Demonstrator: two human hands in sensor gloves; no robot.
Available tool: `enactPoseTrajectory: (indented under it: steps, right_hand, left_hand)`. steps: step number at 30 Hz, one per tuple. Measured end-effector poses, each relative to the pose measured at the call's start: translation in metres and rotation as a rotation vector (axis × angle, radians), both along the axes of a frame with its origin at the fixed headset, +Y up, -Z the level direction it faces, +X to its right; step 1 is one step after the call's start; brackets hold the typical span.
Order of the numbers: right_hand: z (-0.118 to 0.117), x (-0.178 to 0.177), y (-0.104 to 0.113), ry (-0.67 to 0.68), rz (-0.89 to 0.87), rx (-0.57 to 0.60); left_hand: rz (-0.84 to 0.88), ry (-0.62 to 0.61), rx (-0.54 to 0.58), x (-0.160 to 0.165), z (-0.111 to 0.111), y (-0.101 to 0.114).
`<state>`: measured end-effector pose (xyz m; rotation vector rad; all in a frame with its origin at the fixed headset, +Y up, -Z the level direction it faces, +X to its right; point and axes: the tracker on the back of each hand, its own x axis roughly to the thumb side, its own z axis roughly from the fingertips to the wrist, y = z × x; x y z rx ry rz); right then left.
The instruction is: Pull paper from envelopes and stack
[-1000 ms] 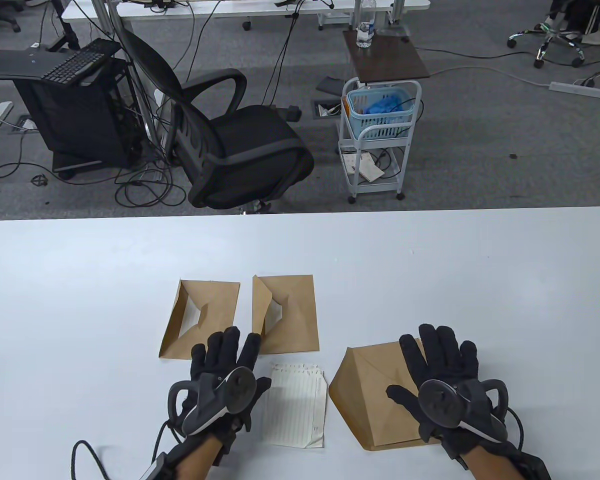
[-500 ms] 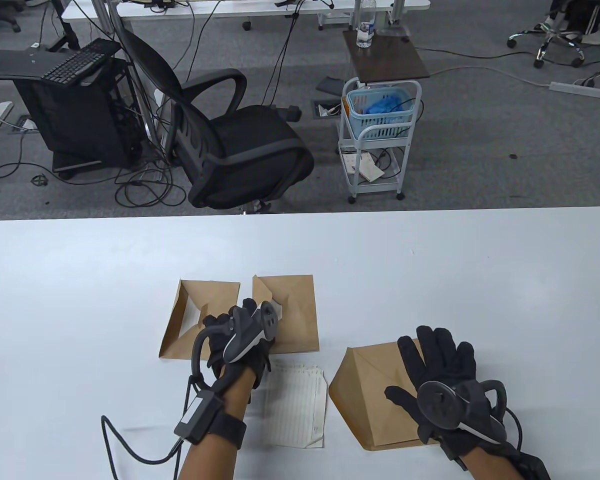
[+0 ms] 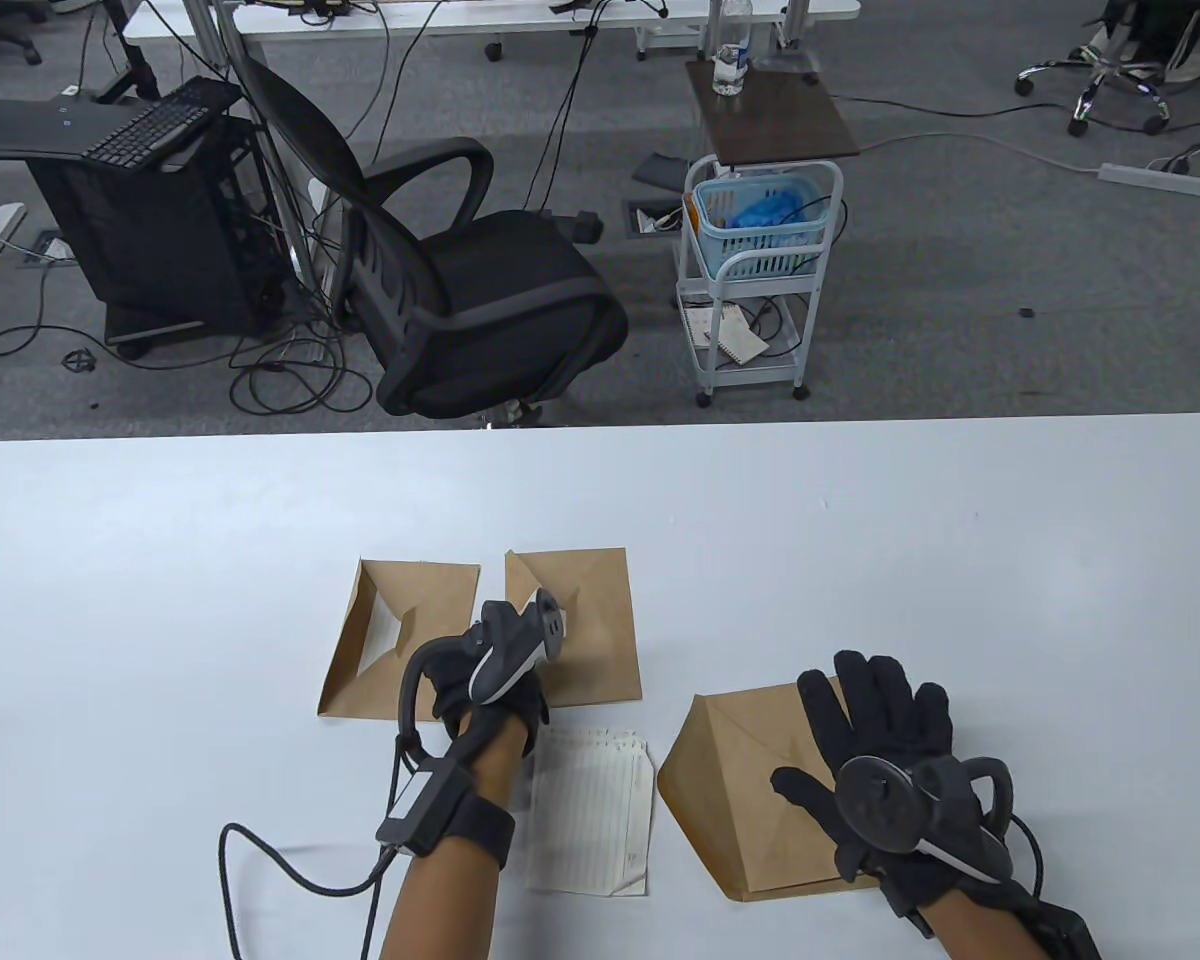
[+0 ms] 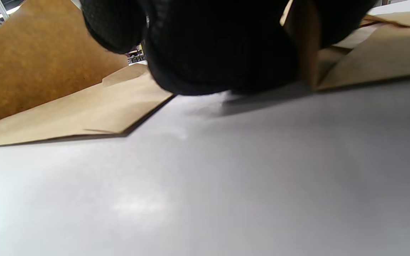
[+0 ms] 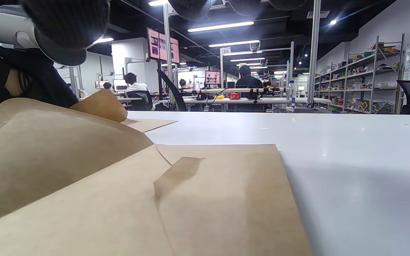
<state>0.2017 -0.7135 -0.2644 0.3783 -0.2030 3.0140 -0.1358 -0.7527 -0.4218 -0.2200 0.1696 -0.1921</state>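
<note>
1. Envelopes: three brown ones lie on the white tabletop (image 3: 860, 520). The left envelope (image 3: 430, 600) and the middle envelope (image 3: 600, 640) sit side by side, just apart, both with flaps open toward the left. The right envelope (image 3: 740, 790) lies nearer and well to the right, its flap folded open on the left side.
2. Paper: one stack of lined sheets (image 3: 600, 810) rests flat on the tabletop, near the person, just below the middle envelope and between the two hands. How many sheets it holds cannot be told; several offset edges show at its far end.
3. A pale sheet shows inside the open mouth of the left envelope; the mouth of the middle envelope is hidden by the left hand.
4. The left hand (image 3: 495, 680) is turned on its side at the open left edge of the middle envelope, its tracker facing up and right. In the left wrist view the gloved fingers (image 4: 219, 49) are curled at the envelope's edge, low over the tabletop; whether they pinch anything cannot be told.
5. The right hand (image 3: 895, 750) lies flat, fingers spread, pressing on the right envelope.
6. Beyond the tabletop's far edge stand one black office chair (image 3: 460, 290) and one white cart (image 3: 760, 270) carrying a blue basket.
</note>
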Motion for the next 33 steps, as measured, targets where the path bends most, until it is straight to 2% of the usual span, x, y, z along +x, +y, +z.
enactPoseTrajectory:
  steps: [8, 15, 24, 33]
  right_hand:
    - [0.000, 0.000, 0.000, -0.005, 0.007, 0.000]
    - [0.000, 0.000, 0.000, -0.005, 0.007, -0.003]
    - [0.001, 0.000, -0.001, -0.004, -0.003, -0.011]
    - [0.002, -0.003, -0.003, 0.005, -0.045, -0.030]
  left_hand:
    - [0.152, 0.025, 0.008, -0.015, 0.002, 0.006]
    - [0.399, 0.031, 0.061, -0.029, 0.009, 0.022]
    - [0.747, 0.011, 0.169, -0.047, 0.032, 0.054]
    - [1.019, -0.124, 0.259, -0.054, 0.070, 0.075]
